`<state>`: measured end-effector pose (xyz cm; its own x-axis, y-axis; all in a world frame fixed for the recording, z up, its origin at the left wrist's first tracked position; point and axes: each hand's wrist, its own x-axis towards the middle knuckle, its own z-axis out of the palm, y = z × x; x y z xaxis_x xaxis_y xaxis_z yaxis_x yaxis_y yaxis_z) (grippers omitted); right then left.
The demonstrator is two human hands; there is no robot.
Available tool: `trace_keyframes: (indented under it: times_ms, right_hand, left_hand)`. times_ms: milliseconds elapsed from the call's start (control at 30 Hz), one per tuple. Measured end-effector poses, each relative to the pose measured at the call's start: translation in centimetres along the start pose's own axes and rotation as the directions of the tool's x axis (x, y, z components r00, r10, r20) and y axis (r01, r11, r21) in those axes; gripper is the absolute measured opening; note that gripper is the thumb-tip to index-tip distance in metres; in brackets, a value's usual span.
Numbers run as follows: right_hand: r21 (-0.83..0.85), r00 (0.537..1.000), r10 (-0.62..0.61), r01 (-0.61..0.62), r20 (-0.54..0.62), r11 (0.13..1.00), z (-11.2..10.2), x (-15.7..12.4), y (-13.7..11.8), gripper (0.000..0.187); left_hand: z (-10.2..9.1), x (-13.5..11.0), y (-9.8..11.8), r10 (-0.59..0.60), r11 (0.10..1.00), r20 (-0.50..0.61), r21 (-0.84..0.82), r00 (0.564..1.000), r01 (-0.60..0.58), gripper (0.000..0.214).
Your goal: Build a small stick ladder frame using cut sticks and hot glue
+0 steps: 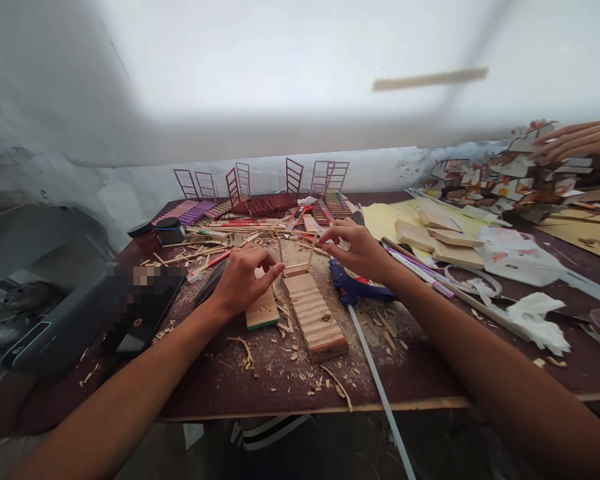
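Observation:
A wooden block with a ridged top lies at the centre of the table, and a small frame of thin wooden sticks stands at its far end. My left hand is curled at the frame's left side, thumb and forefinger close together; what is between them is too small to make out. On the other side, my right hand has its fingertips pinched at the frame's right upright. A blue glue gun with a long pale glue stick lies below my right hand. Under my left hand is a flat wood piece.
Several ridged blocks with ladder-like backs line the wall. Loose sticks, shavings and two jars lie left. Rightward are wood blocks, a plastic bag and crumpled tissue. Another person's hand touches a scrap pile.

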<state>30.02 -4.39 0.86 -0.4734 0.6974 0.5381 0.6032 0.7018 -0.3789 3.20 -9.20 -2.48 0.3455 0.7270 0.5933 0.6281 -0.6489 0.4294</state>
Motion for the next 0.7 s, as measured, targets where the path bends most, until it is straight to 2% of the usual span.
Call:
trace_keyframes:
  times_ms: [67, 133, 167, 233, 300, 367, 533, 600, 700]
  right_hand:
    - [-0.011, 1.0, -0.004, 0.003, -0.008, 1.0, -0.1, 0.0, 0.0, 0.015]
    - [-0.019, 1.0, -0.012, 0.012, -0.014, 1.0, -0.3, 0.0, -0.1, 0.016]
    - [-0.023, 1.0, -0.014, 0.013, -0.022, 1.0, -0.3, 0.1, -0.1, 0.017]
    - [-0.03, 0.999, -0.018, 0.017, -0.035, 0.999, -0.5, 0.0, -0.2, 0.019]
    - [-0.041, 0.999, -0.02, 0.018, -0.041, 0.999, -0.7, 0.0, -0.1, 0.02]
    - [-0.055, 1.0, -0.017, 0.016, -0.024, 0.998, -0.9, 0.0, 0.1, 0.019]
    - [-0.117, 0.994, -0.019, 0.032, 0.108, 0.993, -1.5, -0.3, 0.4, 0.018]
    - [-0.155, 0.987, 0.0, 0.025, 0.159, 0.988, -2.3, -1.0, 0.7, 0.017]
    - [-0.147, 0.971, 0.051, -0.016, 0.236, 0.989, -4.1, -2.7, 1.5, 0.018]
  left_hand:
    - [-0.4, -0.2, 0.9, 0.117, 0.992, 0.001, 0.051, 0.993, -0.117, 0.025]
    - [-0.6, -0.5, 1.9, 0.269, 0.96, 0.103, 0.048, 0.958, -0.275, 0.02]
    - [-0.6, -0.6, 2.3, 0.342, 0.934, 0.187, 0.037, 0.921, -0.355, 0.016]
    - [-0.5, -0.7, 3.0, 0.441, 0.872, 0.381, 0.033, 0.812, -0.489, 0.021]
    - [-0.4, -0.7, 3.5, 0.458, 0.816, 0.534, 0.064, 0.711, -0.574, 0.036]
    - [-0.3, -0.5, 4.0, 0.444, 0.775, 0.61, 0.106, 0.656, -0.623, 0.043]
    - [0.2, -0.2, 5.4, 0.447, 0.736, 0.65, 0.124, 0.615, -0.665, 0.038]
    - [0.4, -0.5, 5.7, 0.441, 0.744, 0.644, 0.126, 0.625, -0.656, 0.038]
    - [0.8, -1.1, 5.6, 0.431, 0.757, 0.605, 0.161, 0.669, -0.633, 0.04]
